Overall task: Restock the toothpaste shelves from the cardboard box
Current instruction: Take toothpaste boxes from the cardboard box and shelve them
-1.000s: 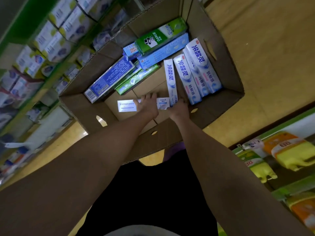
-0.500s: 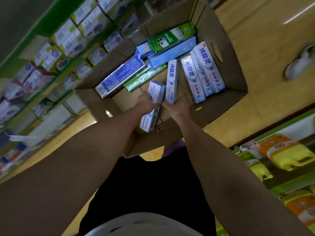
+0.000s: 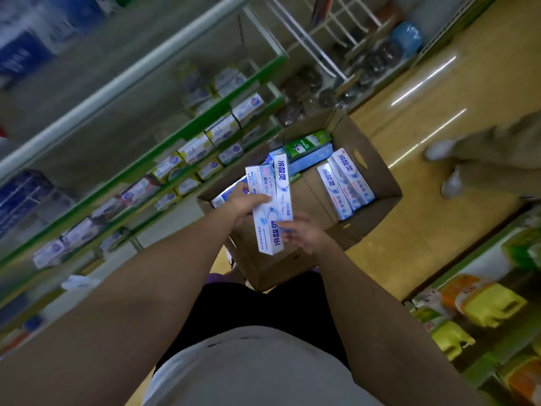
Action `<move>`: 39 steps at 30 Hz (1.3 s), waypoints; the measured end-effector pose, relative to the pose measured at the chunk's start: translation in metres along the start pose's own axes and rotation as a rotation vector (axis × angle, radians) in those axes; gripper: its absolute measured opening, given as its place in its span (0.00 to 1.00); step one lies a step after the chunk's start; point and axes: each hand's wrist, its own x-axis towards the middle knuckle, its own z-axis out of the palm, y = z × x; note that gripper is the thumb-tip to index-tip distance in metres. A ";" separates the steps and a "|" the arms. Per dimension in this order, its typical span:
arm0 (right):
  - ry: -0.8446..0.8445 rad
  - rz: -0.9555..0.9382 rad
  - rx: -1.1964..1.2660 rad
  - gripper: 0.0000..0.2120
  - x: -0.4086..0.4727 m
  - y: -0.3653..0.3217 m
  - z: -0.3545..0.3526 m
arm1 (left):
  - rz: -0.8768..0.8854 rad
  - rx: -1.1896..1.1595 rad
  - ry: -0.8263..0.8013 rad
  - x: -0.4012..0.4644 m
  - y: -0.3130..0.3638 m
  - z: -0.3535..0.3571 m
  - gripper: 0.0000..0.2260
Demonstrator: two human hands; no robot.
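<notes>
The open cardboard box (image 3: 383, 183) stands on the floor ahead of me. Inside it lie white-and-blue toothpaste boxes (image 3: 342, 183) on the right and a green one (image 3: 307, 143) at the far end. My left hand (image 3: 244, 205) grips a wide white-and-blue toothpaste box (image 3: 265, 221), lifted above the carton. A narrower toothpaste box (image 3: 283, 183) stands upright against it. My right hand (image 3: 306, 234) has its fingertips on the lower ends of the two boxes. The toothpaste shelves (image 3: 205, 148) with green edges run along the left.
Another person's shoes (image 3: 450, 183) are on the yellow floor right of the carton. Yellow and orange detergent jugs (image 3: 491, 306) fill a low shelf at the lower right. A white wire rack (image 3: 336, 27) stands beyond the carton.
Both hands have risen out of the carton with two toothpaste boxes, now held side by side. My view has swung up, and the shelves and a passer-by's shoes have come into sight.
</notes>
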 end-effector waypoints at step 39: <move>-0.034 -0.525 -0.578 0.36 -0.078 -0.050 0.196 | 0.404 0.350 0.173 -0.123 0.068 -0.161 0.34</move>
